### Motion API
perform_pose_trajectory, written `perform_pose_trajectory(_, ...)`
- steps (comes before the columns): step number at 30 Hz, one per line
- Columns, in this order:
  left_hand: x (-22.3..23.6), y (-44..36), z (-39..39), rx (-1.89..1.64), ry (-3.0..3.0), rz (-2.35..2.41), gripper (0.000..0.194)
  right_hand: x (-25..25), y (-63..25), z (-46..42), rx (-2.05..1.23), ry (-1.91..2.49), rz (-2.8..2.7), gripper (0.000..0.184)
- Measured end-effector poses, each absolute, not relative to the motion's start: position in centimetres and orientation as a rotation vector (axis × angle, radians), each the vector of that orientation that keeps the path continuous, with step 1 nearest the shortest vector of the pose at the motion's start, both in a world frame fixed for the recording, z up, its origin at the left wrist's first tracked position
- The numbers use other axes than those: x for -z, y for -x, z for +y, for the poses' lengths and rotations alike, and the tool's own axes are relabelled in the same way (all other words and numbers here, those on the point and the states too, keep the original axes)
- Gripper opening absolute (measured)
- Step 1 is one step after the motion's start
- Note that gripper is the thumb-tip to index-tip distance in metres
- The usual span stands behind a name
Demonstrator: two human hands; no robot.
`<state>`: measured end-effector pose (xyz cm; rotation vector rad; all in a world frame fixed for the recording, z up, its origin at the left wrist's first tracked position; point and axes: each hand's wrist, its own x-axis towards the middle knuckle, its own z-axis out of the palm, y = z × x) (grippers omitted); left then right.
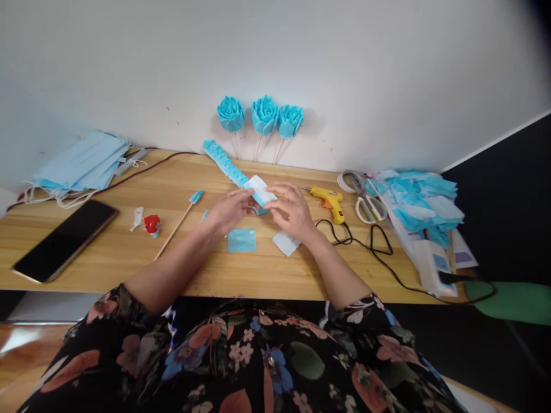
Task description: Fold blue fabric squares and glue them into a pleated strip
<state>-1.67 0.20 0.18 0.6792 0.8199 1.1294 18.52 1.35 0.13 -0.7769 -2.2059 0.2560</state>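
Note:
My left hand [230,210] and my right hand [291,210] meet over the middle of the wooden table [107,252]. Both pinch the near end of a long folded blue strip [224,162] that runs back toward the wall. A white-backed piece [260,189] sits at the end of the strip between my fingertips. A blue cut rectangle [241,240] and a white one [286,243] lie on the table just below my hands. A wooden stick with a blue tip [181,221] lies to the left of my left hand.
Three blue fabric roses [263,115] on sticks lean against the wall. A yellow glue gun [329,202] with black cord, scissors [368,203] and a heap of blue scraps [417,203] lie right. Left are a phone [64,240], stacked face masks [81,166] and a small red item [151,223].

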Motion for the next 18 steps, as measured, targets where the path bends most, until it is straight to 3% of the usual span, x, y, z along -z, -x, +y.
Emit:
perform_pose_trajectory(4, -0.2, 1.8, 0.1, -1.164, -0.855, 0.900, 0.020, -0.8, -18.7, 0.7, -0.524, 0.814, -2.027, 0.023)
perform_pose_trajectory(11, -0.8, 1.0, -0.9, -1.075, -1.137, 1.023, 0.022, -0.2, -18.1, 0.5, -0.988, 0.908, -1.827, 0.057)
perform_pose_trajectory(18, -1.4, 2.2, -0.3, -1.214, -1.045, 0.976, 0.022, -0.3, -18.4, 0.9, -0.918, 0.983, -1.678, 0.049)
